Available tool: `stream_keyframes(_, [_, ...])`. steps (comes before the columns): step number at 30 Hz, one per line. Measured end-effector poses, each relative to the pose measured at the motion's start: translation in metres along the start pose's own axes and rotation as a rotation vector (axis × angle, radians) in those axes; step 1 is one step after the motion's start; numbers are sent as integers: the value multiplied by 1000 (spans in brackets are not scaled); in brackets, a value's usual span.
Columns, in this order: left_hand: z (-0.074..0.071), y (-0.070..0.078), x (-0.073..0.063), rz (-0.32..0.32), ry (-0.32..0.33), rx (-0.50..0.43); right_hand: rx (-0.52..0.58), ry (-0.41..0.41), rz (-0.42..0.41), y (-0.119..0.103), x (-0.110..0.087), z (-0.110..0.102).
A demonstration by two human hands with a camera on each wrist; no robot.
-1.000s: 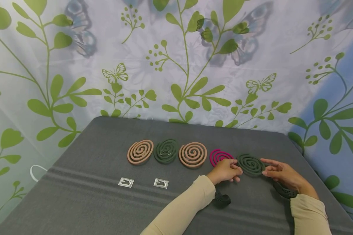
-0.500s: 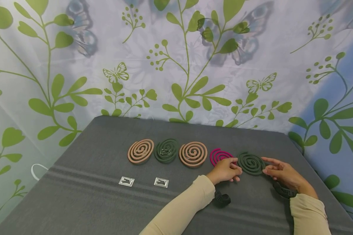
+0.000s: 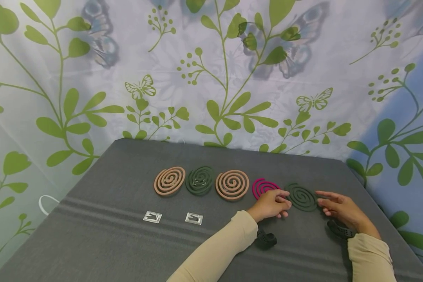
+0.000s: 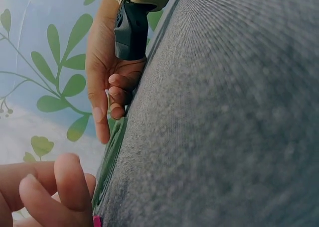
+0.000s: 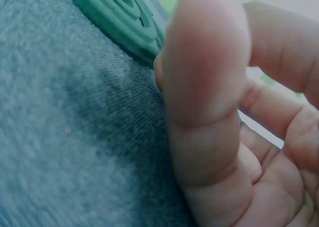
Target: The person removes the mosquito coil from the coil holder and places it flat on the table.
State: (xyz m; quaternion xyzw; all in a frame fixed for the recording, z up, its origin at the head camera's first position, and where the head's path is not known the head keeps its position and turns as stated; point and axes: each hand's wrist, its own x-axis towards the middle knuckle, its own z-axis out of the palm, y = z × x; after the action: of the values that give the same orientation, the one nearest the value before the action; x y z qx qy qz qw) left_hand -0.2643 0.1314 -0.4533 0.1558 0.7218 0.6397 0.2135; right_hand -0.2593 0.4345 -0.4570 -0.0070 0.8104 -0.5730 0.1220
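A dark green mosquito coil (image 3: 301,197) lies flat on the grey cloth at the right end of a row of coils. My right hand (image 3: 341,209) is beside its right rim, fingers loosely extended and fingertips just at the edge. At the opposite rim, my left hand (image 3: 270,203) has relaxed fingers and overlaps the pink coil (image 3: 262,187), hiding its lower part. The left wrist view shows the green coil (image 4: 110,160) edge-on, low on the cloth between both hands. In the right wrist view, the coil's rim (image 5: 134,43) appears beyond the fingers.
To the left are a tan coil (image 3: 232,185), a second green coil (image 3: 199,181) and another tan coil (image 3: 169,181). Two small metal coil stands (image 3: 152,217) lie nearer the front. A patterned curtain (image 3: 211,70) hangs behind the table (image 3: 102,243).
The right-hand green coil, held between both hands' fingers before, has come down flat on the cloth. My fingers have let go of its rim, and the right hand has drawn slightly away.
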Motion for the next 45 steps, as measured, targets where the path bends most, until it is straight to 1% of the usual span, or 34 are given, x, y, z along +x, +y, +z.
stream_keyframes(4, [0,0,-1,20,-13,-3,-7,2,-1,0,-1,-1])
stream_keyframes(8, [-1,-1,-1,62,-35,-11,44,-21,-2,1,0,-3])
stream_keyframes(10, [-1,0,-1,74,-47,-20,88,-39,-16,1,0,-4])
stream_keyframes(15, [-3,2,0,86,-59,-47,164,-85,-85,0,1,-6])
stream_keyframes(21, [-4,10,0,130,-62,-99,195,-98,-108,-6,1,-5])
stream_keyframes(23, [-4,13,-1,135,-70,-108,191,-94,-121,-10,1,-4])
stream_keyframes(27, [-7,23,-3,137,-96,-108,149,-74,-166,-20,-1,-2])
stream_keyframes(29, [-9,28,-3,148,-108,-104,130,-67,-181,-25,-1,-1])
stream_keyframes(35, [-17,40,-4,186,-123,-59,81,-58,-203,-37,-2,2])
stream_keyframes(41, [-25,50,-8,216,-165,-10,-2,-36,-228,-48,-2,7])
stream_keyframes(45, [-30,56,-11,229,-179,30,-23,-53,-246,-54,-2,13])
